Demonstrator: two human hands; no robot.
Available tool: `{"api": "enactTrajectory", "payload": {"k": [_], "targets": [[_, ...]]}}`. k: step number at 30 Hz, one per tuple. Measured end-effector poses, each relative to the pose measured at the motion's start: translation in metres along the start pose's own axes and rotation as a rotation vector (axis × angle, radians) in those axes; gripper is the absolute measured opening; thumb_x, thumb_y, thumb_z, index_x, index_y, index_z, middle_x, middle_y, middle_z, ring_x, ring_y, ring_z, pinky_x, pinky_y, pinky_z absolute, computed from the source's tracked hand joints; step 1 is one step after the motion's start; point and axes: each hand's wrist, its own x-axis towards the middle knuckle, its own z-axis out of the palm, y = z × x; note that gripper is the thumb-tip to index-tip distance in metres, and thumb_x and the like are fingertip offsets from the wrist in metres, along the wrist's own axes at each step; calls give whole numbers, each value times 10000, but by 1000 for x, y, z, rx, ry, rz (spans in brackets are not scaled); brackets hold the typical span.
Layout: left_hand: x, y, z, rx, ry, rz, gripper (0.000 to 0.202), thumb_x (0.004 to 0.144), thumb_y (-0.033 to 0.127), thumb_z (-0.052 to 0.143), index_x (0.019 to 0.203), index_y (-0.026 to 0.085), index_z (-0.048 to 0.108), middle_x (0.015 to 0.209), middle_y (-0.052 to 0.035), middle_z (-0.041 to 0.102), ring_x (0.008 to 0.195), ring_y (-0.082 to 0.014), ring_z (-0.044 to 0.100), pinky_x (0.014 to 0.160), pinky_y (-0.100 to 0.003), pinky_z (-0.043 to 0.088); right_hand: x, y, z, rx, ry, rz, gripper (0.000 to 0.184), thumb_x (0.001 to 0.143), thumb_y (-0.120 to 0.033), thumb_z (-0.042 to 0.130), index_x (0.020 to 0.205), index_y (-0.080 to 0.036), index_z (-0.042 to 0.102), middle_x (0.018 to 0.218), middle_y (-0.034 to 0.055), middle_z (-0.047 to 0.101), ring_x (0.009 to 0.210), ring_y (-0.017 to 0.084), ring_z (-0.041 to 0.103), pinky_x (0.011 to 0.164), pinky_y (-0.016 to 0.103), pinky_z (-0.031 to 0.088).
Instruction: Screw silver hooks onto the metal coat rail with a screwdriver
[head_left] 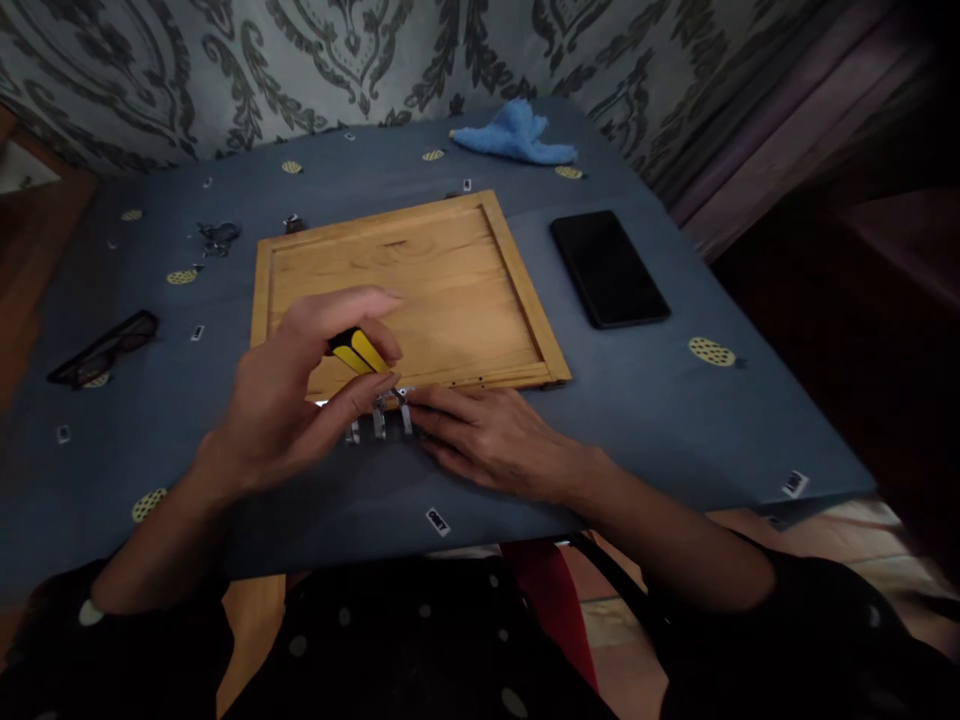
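Observation:
A small wooden cabinet door (450, 290) with a raised frame lies flat on the table in front of me. My left hand (270, 400) is closed round a screwdriver (361, 352) with a yellow and black handle, held above the door's near edge. Its tip is hidden by my thumb and fingers. At that edge sits a metal hinge (380, 412), its arms jutting toward me. The fingers of my right hand (499, 440) are together and press against the hinge's right side and the door edge. Several small dark holes show in the edge to the right.
A black phone (611, 268) lies right of the door, and a blue cloth (517, 135) sits at the back. On the left are dark-framed glasses (105, 350) and loose metal hardware (217, 238). The blue tablecloth (630, 420) meets a patterned curtain (360, 60) behind.

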Motion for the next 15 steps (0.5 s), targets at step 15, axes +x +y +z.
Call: {"api": "enactTrajectory", "payload": {"k": [15], "targets": [[-1,-1,4,-23,87,-7,526,860,186,756,1334,307,563,1166,-31,695,948,-183,714,878,-362,617,-2,2,4,-24,44,-29,315,1000,-201,505,1262,-110,655,1305,156,675,1008,235,719,777,367,620]]}}
